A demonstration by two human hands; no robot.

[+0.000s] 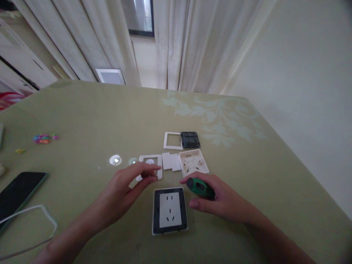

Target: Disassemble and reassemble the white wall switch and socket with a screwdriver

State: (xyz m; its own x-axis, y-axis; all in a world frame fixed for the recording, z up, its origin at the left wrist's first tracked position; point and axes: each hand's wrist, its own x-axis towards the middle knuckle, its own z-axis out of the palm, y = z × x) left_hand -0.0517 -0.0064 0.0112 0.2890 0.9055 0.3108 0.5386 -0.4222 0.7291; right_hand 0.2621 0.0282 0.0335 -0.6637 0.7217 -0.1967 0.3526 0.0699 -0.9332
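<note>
My left hand [128,185] is above the near edge of a white frame [142,158], thumb and fingertips drawn close together. Whatever they pinch is too small to make out. In my right hand [220,196] rests a screwdriver with a green and black handle [200,187]; its shaft is hidden. Between my hands lies a wall socket [170,211], its white slotted face up inside a dark surround. Beyond it are two white rocker plates [171,161] and an open white back box [193,161]. Farther back, a second white frame [173,140] touches a dark module [190,139].
A phone [20,190] and a white cable [41,208] lie at the left on the green-covered table [110,113]. Small colourful beads [42,138] and a yellow piece [20,150] are farther left. Curtains [192,44] hang behind; a wall [308,80] stands at the right.
</note>
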